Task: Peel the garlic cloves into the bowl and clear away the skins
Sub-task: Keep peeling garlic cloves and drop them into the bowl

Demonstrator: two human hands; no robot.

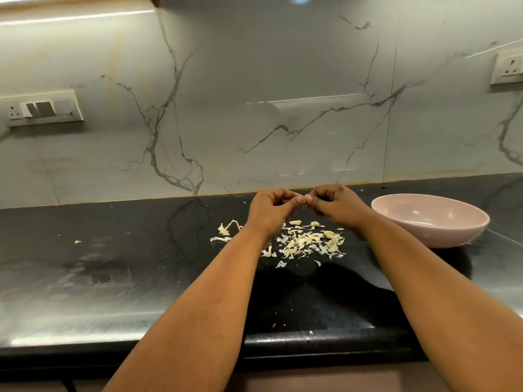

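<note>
My left hand [271, 210] and my right hand [336, 206] are raised together above the black counter, fingertips meeting. Between them they pinch a small pale garlic clove [305, 204], mostly hidden by the fingers. Below the hands lies a scattered pile of garlic skins [308, 241] on the counter. A garlic stem with root end [226, 229] lies left of the pile. The pink bowl [430, 222] stands to the right of my right hand; its visible inside looks bare.
The black stone counter [113, 273] runs across the view, its front edge near me. A marble backsplash rises behind. A switch plate [42, 108] sits on the wall at left and a socket [508, 67] at right. One stray skin flake [77, 242] lies far left.
</note>
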